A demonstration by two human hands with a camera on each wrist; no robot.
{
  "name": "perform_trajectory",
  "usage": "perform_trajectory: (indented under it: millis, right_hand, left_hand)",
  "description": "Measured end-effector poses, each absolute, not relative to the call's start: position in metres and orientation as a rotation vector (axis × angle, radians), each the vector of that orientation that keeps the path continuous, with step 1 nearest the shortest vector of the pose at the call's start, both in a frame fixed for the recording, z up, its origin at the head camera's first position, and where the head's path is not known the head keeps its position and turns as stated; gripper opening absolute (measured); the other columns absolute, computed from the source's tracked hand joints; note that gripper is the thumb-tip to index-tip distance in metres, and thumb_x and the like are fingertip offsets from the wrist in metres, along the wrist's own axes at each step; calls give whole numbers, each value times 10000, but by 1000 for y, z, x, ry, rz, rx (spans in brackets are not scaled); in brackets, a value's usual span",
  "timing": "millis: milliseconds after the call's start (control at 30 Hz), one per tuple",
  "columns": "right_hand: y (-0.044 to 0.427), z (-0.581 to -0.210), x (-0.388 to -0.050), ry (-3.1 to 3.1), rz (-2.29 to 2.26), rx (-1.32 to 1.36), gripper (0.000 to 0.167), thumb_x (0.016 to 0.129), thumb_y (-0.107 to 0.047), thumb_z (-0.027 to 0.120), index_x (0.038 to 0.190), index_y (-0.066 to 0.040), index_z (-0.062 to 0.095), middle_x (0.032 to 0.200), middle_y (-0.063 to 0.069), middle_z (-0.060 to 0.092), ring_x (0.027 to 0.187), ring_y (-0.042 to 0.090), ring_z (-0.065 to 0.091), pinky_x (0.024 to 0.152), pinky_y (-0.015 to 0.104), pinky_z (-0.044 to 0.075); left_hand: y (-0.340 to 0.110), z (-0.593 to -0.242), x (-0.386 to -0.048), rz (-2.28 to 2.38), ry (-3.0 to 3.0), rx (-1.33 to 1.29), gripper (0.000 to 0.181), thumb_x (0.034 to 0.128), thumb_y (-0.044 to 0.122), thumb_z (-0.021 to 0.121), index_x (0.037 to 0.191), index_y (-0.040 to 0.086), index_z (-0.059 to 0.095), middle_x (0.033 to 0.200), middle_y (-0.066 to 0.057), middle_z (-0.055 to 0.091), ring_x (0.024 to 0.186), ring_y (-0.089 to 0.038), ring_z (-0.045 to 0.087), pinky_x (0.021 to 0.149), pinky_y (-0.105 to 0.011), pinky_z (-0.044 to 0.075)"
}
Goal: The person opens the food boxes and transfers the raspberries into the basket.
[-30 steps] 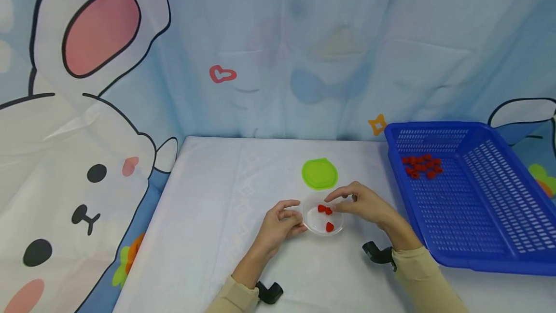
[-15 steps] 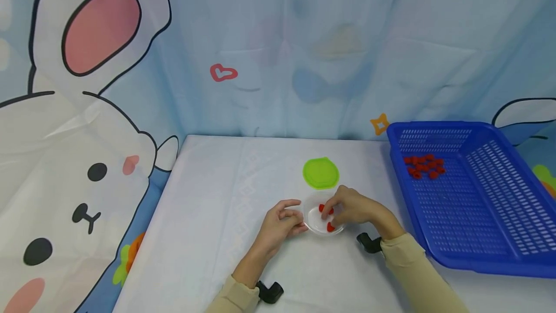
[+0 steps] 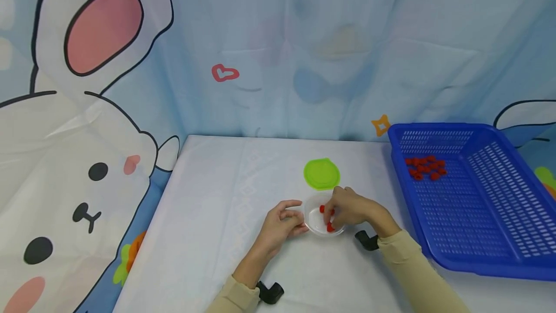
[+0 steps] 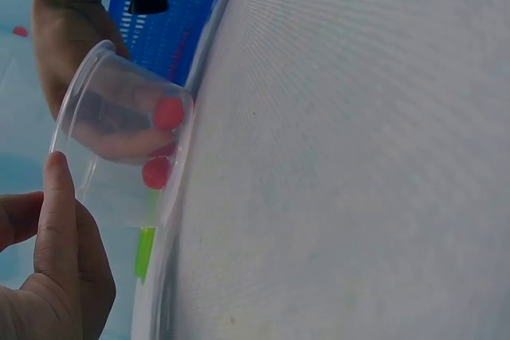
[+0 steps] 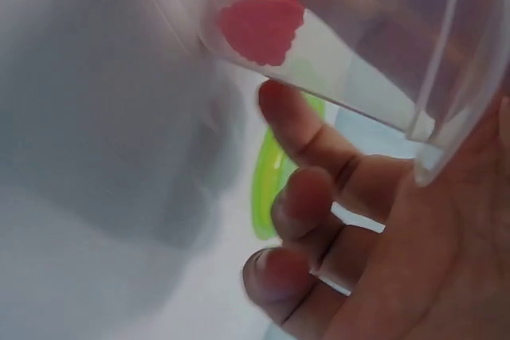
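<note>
A clear plastic cup (image 3: 313, 217) stands on the white-covered table with a few red raspberry-like pieces inside. My left hand (image 3: 280, 226) holds its left side, with thumb and index finger at the rim. My right hand (image 3: 353, 207) reaches down into the cup, thumb and index finger pinching one raspberry (image 3: 332, 212), partly hidden between them. Another raspberry (image 4: 155, 173) lies on the bottom in the left wrist view, and one more (image 4: 168, 113) is close by. The right wrist view shows the other fingers (image 5: 301, 197) curled outside the cup wall.
Just behind the cup lies a bright green lid (image 3: 322, 174). A blue mesh basket (image 3: 478, 216) occupies the right side, with a cluster of red pieces (image 3: 426, 167) at its far left corner. A printed curtain (image 3: 278, 52) hangs behind the table.
My right hand has lowered from above the cup into it, and its thumb and index finger have come together around a raspberry. My left hand stays at the cup.
</note>
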State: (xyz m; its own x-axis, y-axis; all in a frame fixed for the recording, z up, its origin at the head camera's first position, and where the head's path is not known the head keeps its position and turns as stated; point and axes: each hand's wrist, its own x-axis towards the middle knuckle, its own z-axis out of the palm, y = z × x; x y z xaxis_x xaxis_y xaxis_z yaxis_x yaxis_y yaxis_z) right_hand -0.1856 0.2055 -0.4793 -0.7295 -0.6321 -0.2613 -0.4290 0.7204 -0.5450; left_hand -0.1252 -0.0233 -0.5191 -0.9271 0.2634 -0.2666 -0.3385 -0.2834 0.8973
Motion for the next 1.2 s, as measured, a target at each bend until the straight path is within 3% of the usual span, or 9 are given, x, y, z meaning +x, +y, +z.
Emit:
perform_trajectory:
  millis: [167,400,733,1033,1200]
  right_hand:
    - [214,-492,-189,2421,-898,-941,223,766,-9,777,825,-224,785,883,5,554,861,225,448,710,310,411]
    - [219,-505,-189,2331,-1204,-788,105,854,-137,803,940,-194,784,986,28,586,980,257,427,823,394,417]
    - [219,-507,-184,2290,-1371,-715,132,857,-117,799,972,-180,782,1079,65,553,1079,278,420,925,470,379]
    - [222,-495,-178,2391,-1419,-577,122,886,-145,766,1004,-173,785,1065,36,638,1080,324,427,836,408,374]
    - [227,-478,-173,2484,-1454,-430,156,914,-198,750,1060,-145,770,1040,70,625,980,292,462,737,354,423]
  left_hand:
    - [-24,-520,-125,2249,1601,-87,391,937,-54,651,1317,-16,569,991,-161,618,835,-219,660,803,-378,615]
    - [-24,-520,-126,2242,1606,-92,396,937,-50,652,1322,-19,562,1025,-207,618,828,-216,665,800,-377,616]
    - [-23,-520,-126,2244,1608,-89,407,938,-53,650,1332,-37,549,1021,-211,617,826,-210,663,796,-371,617]
    - [-23,-520,-126,2240,1619,-90,397,937,-47,653,1322,-20,563,1032,-223,620,827,-214,665,791,-372,618]
    - [-23,-521,-126,2239,1626,-100,386,936,-44,658,1312,-9,575,1031,-218,624,825,-213,667,787,-369,619]
